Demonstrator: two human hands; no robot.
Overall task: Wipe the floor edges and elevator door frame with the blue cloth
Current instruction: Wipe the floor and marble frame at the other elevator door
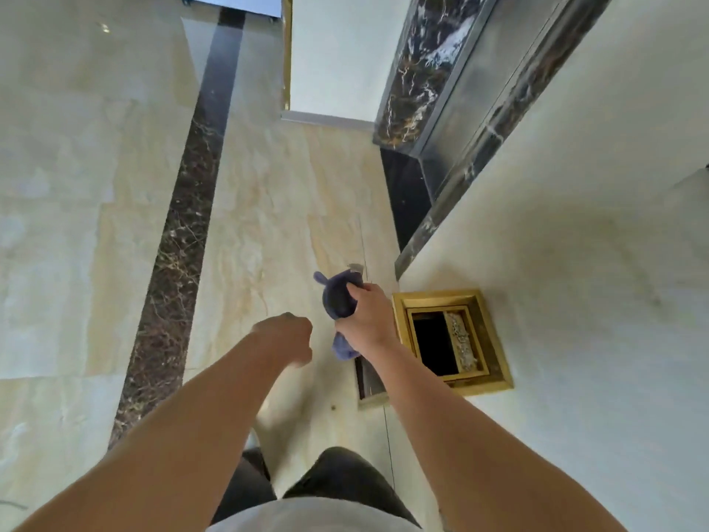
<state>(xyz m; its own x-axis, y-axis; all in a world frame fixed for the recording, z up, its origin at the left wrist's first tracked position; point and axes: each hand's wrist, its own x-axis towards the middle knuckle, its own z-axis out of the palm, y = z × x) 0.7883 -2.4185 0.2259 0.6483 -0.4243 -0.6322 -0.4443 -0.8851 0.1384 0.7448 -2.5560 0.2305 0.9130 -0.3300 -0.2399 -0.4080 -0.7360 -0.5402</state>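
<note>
My right hand (pixel 370 320) grips the bunched blue cloth (pixel 337 297), held in the air above the beige marble floor (pixel 276 209), close to the cream wall on the right. My left hand (pixel 287 337) is curled into a loose fist beside it, a short gap to the left, holding nothing. The elevator door frame of dark veined marble (pixel 416 71) rises ahead on the right, with the metal elevator door (pixel 479 90) set inside it. A black threshold strip (pixel 406 201) lies at the foot of the door.
A gold-framed square opening (pixel 495 339) sits in the cream wall (pixel 575 243) just right of my right hand. A dark marble band (pixel 184 232) runs along the floor on the left. A gold-edged wall corner (pixel 287 51) stands ahead. My dark trousers show below.
</note>
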